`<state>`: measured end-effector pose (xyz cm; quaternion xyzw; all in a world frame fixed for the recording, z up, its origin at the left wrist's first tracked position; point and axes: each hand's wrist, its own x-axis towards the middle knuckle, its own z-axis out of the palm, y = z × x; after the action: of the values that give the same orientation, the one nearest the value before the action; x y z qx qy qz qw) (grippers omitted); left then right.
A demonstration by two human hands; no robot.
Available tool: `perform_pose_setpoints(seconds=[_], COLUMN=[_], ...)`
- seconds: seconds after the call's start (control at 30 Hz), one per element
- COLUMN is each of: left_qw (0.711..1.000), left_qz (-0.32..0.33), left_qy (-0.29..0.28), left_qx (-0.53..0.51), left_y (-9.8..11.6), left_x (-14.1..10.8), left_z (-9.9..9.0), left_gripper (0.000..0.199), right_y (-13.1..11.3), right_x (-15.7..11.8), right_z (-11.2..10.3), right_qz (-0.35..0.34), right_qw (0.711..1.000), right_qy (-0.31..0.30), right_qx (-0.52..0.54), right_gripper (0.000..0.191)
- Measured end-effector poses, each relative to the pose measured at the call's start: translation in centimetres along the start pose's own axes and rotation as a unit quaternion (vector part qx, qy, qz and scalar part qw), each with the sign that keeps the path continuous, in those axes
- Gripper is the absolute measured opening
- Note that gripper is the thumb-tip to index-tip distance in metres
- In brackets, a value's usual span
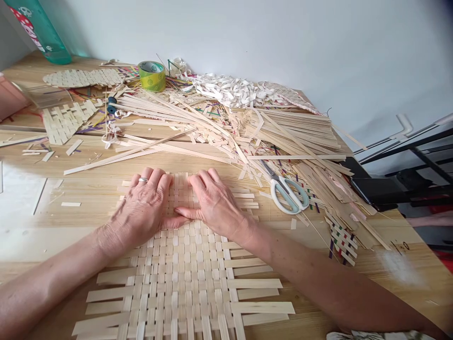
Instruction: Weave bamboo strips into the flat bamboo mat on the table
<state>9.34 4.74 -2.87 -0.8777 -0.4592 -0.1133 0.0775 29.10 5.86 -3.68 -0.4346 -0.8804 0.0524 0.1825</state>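
Woven wood-strip mat [184,278] flat on desk [94,189]. Left hand [144,203] and right hand [214,200] press mat's far end, apparently keeping it flat; whether either grip pinches it, cannot tell. Scissors [290,195] right of mat, loose strips [297,130] beyond, seemingly within reach.

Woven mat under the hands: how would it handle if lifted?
The woven mat would probably flex, being interlaced from thin flat strips. It's likely light for its area: one thin layer, small gaps at crossings. The unbound strip ends jutting from its sides could snag or slip.
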Motion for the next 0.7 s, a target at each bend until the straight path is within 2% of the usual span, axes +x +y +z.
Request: perform_pose_setpoints(seconds=[0.23,0.4,0.53,0.7], left_qw=[0.996,0.990,0.984,0.984], left_qz=[-0.061,-0.103,-0.104,-0.098], left_qy=[-0.019,-0.054,-0.094,-0.094], left_qx=[-0.058,-0.086,-0.110,-0.115], left_y=[0.4,-2.3,-4.7,-5.1], left_x=[-0.7,-2.0,-2.7,-2.5], left_z=[-0.6,-1.6,-2.3,-2.2], left_gripper=[0.070,0.062,0.053,0.047], right_y=[-0.2,-0.7,-1.1,-2.0], right_x=[-0.1,-0.3,0.0,0.9], right_z=[-0.2,-0.7,-1.3,-2.3], right_qz=[0.013,-0.051,-0.095,-0.088], right_qw=[1.000,0.999,0.995,0.992], right_qy=[0.005,0.019,-0.014,-0.079], right_qx=[-0.004,-0.002,-0.002,0.042], right_gripper=[0.051,0.042,0.031,0.037])
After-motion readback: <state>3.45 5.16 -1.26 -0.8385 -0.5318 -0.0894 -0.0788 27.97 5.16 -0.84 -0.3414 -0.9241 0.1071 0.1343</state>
